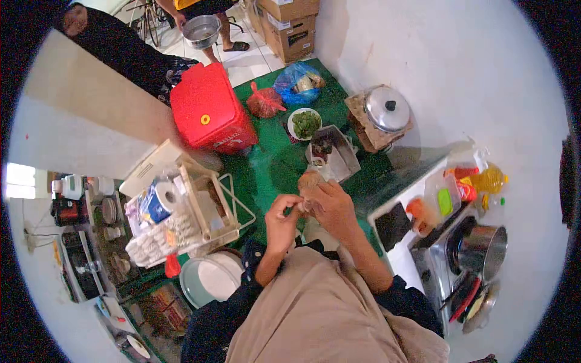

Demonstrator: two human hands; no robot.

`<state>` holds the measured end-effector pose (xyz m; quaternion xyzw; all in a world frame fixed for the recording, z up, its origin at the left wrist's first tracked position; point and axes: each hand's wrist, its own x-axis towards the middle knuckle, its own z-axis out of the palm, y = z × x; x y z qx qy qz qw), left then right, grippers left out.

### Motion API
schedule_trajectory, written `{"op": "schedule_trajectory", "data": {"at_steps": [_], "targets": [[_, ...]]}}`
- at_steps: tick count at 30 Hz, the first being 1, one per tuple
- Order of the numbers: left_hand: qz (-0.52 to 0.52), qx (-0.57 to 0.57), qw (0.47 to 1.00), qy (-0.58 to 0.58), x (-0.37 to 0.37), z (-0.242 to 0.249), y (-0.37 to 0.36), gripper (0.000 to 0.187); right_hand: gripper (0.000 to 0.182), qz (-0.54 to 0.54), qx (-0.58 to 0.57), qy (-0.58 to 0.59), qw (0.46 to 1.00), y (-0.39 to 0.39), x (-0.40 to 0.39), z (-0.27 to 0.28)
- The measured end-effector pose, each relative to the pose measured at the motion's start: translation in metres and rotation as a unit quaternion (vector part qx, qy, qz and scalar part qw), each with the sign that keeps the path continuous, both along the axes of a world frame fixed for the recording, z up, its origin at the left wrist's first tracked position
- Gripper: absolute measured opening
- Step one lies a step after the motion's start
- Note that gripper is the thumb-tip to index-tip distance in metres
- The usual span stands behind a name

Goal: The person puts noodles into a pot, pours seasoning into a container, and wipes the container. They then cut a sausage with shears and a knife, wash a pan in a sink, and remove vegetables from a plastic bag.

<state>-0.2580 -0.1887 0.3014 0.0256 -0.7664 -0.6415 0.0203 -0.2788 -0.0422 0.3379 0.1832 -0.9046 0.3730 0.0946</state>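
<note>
My left hand (283,222) is closed in a pinch, its fingertips at a pale end beside my right hand. The fingers of my right hand (333,209) close on a brownish, rounded bundle (310,180), which looks like a small plastic bag; its contents are too blurred to name. Both hands meet in front of my body, above the green floor covering. Just beyond them lies a grey rectangular tub (342,160) with dark bits and a small cup in it. A white bowl of chopped greens (306,123) stands behind that tub.
A red box (206,109) and a cream rack (206,212) stand left. A lidded pot (387,109) is at back right; a stove with a steel pot (482,249) is at right. Beyond, a person holds a metal pot (201,31); a dark-clothed person is nearby.
</note>
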Motion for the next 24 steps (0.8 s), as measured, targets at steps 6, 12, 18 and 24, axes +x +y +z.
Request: {"op": "schedule_trajectory", "data": {"at_steps": [6, 12, 18, 24], "targets": [[0.057, 0.252, 0.952, -0.161, -0.122, -0.047, 0.028, 0.009, 0.026, -0.084, -0.052, -0.016, 0.995, 0.004, -0.095, -0.043], [-0.017, 0.247, 0.932, -0.266, -0.251, -0.108, 0.016, 0.012, 0.021, -0.046, -0.033, -0.178, 0.982, 0.019, -0.217, -0.099], [-0.222, 0.137, 0.898, -0.355, -0.427, -0.169, -0.024, 0.017, 0.028, -0.032, -0.156, -0.284, 0.945, 0.007, -0.386, -0.153], [-0.345, 0.059, 0.865, -0.360, -0.580, -0.253, -0.035, 0.024, 0.030, -0.034, -0.081, -0.337, 0.937, -0.002, -0.490, -0.253]]}}
